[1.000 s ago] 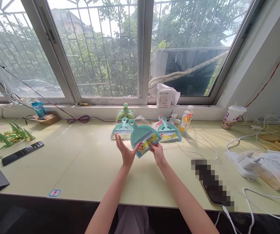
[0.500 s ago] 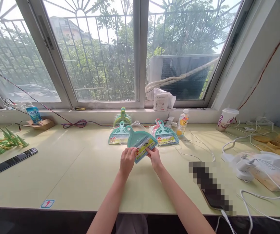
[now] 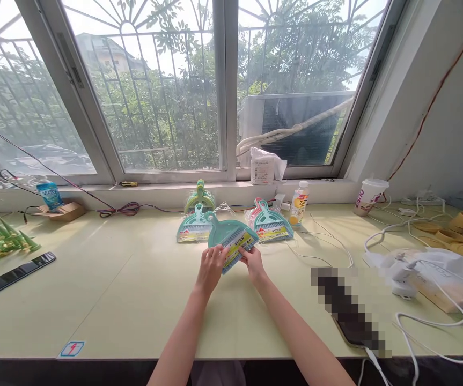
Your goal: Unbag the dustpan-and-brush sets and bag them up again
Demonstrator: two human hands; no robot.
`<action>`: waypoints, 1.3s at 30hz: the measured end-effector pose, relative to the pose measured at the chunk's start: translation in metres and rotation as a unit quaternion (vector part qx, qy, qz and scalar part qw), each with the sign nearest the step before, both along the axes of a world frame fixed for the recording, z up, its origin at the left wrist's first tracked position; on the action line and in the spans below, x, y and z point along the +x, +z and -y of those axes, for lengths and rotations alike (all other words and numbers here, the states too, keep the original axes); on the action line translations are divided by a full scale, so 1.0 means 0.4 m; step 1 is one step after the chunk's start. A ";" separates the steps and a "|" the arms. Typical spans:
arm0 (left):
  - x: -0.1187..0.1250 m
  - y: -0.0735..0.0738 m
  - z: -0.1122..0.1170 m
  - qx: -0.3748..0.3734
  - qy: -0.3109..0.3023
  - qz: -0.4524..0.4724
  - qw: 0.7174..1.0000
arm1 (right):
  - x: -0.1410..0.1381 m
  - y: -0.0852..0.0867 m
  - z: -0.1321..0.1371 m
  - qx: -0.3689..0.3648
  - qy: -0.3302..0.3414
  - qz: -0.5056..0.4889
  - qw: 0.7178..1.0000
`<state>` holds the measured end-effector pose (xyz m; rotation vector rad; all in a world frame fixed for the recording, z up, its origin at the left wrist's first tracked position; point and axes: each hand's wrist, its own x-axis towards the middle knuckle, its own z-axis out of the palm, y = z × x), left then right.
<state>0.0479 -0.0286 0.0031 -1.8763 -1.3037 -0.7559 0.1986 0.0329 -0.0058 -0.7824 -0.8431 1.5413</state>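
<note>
A teal dustpan and brush set (image 3: 225, 231) with a yellow printed label is tilted between my hands above the table. At its lower left, my left hand (image 3: 212, 265) is closed on the edge, fingers over the label. My right hand (image 3: 252, 262) pinches the lower right side with the thumb on the label. Just behind stand more wrapped sets: a teal one (image 3: 193, 228) on the left, a green one (image 3: 199, 197) behind that, and another teal one (image 3: 272, 222) on the right with a pink one (image 3: 260, 205) partly hidden behind it.
A juice bottle (image 3: 299, 203) and a white cup (image 3: 370, 197) stand along the back. A phone on a cable (image 3: 350, 327), white chargers (image 3: 404, 279) and cords lie to the right. Another phone (image 3: 16, 276) and green plastic pieces (image 3: 4, 241) are on the left.
The view has shifted slightly. Both hands keep hold of the teal dustpan set in nearly the same pose.
</note>
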 end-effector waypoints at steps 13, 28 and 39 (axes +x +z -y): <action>0.016 0.007 -0.005 -0.074 -0.013 0.055 0.996 | -0.036 0.004 0.022 0.054 0.079 0.103 0.990; 0.007 -0.016 -0.025 -0.099 -0.133 0.038 0.985 | -0.036 0.026 0.033 0.050 0.066 0.102 0.991; 0.013 0.045 -0.015 0.048 -0.086 0.560 0.822 | -0.019 0.026 -0.002 0.026 0.016 0.015 0.999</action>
